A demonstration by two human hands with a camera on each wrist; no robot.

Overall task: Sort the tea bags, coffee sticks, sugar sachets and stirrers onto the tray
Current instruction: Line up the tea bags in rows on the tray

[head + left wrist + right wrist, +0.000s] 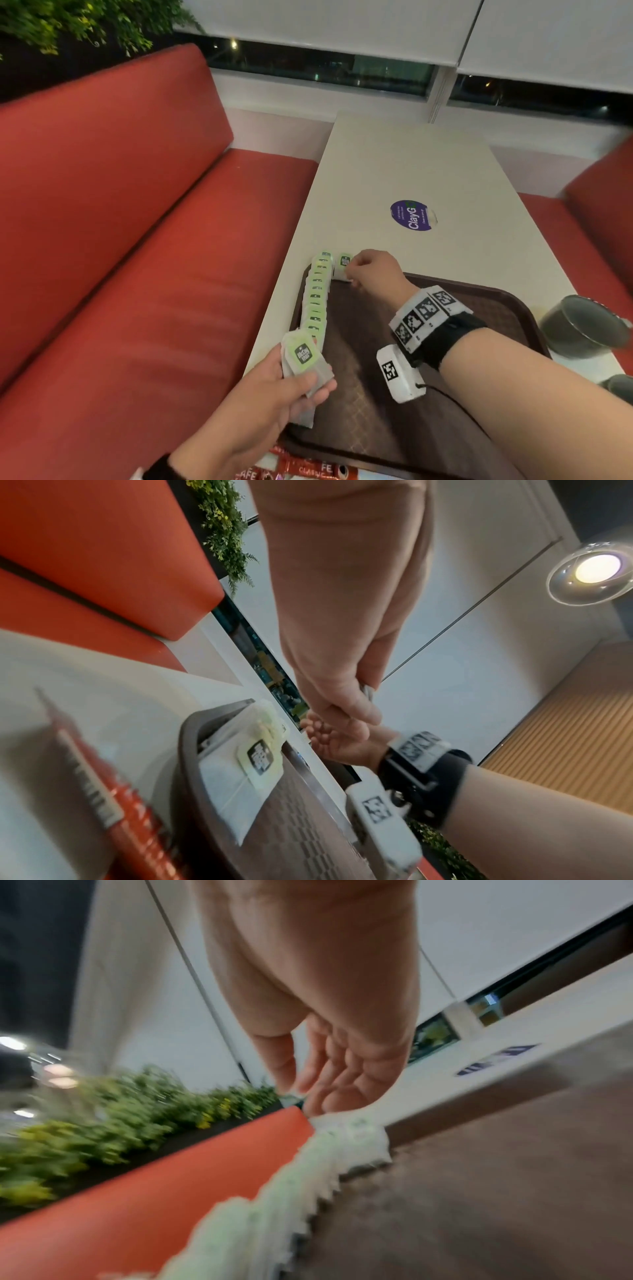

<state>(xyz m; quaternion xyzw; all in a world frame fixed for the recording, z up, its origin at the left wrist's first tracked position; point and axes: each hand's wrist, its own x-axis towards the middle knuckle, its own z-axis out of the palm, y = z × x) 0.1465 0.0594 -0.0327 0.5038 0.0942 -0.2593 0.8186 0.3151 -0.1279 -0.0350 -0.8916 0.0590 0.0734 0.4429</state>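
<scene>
The red bench seat (144, 240) runs along the left of a pale desk (404, 164), and a brown tray (370, 404) sits at the desk's near end. A row of overlapping green-labelled tea bags (317, 298) lies along the tray's left edge. The left hand (274, 394) hovers over the tray's near-left corner, its fingers (322, 387) curled round a small stack of tea bags (303, 359) with the thumb pressed on top. The right hand (375, 270) reaches to the tray's far-left corner, where one more tea bag (343, 267) begins a second row just beside the first; the fingers are narrowed at this bag, but whether they pinch it cannot be told. Two grey cups (582, 325) stand right of the tray. Red coffee sticks (308, 471) lie on the desk just below the tray's near edge.
</scene>
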